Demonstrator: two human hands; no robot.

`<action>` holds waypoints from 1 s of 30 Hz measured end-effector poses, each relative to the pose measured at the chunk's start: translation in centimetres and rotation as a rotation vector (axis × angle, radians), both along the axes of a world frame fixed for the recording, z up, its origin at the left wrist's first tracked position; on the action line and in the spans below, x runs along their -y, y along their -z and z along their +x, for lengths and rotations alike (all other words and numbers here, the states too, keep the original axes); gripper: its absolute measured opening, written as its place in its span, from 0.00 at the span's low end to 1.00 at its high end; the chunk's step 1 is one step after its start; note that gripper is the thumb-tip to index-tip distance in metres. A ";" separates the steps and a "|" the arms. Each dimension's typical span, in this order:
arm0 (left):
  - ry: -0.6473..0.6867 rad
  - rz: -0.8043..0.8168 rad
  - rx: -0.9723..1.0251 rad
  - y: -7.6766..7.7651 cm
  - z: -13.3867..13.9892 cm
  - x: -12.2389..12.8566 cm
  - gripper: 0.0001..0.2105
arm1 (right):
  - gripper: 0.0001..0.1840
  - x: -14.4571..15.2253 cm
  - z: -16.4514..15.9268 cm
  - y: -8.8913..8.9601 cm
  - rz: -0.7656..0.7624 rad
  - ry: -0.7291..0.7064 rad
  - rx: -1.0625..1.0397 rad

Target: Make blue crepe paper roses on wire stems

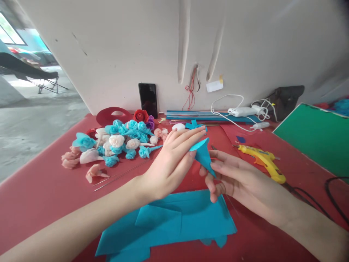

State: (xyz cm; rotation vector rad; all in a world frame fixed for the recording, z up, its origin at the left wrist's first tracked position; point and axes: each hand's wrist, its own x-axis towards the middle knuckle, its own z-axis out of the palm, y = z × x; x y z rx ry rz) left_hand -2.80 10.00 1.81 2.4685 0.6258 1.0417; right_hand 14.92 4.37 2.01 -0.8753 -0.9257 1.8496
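Observation:
A small piece of blue crepe paper (204, 155), folded to a pointed shape, is held up between both hands. My left hand (171, 160) grips its upper left edge between the thumb and straight fingers. Its lower right edge is pinched by the thumb and fingertips of my right hand (240, 176). Under the hands lie flat sheets of blue crepe paper (163, 222), some overlapping. A thin wire (231, 204) shows below my right hand; whether the hand holds it I cannot tell.
Several blue, white and pink paper flowers (117, 140) are heaped at left, by thin sticks (120, 176). A yellow glue gun (263, 160) with its cord lies at right, near a green board (316, 138). A phone (148, 100) leans on the wall behind a white charger (241, 111).

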 end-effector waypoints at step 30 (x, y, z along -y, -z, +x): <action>-0.111 0.050 -0.001 0.1 0.3 -0.2 0.15 | 0.08 0.3 -0.4 -0.3 0.008 0.059 0.043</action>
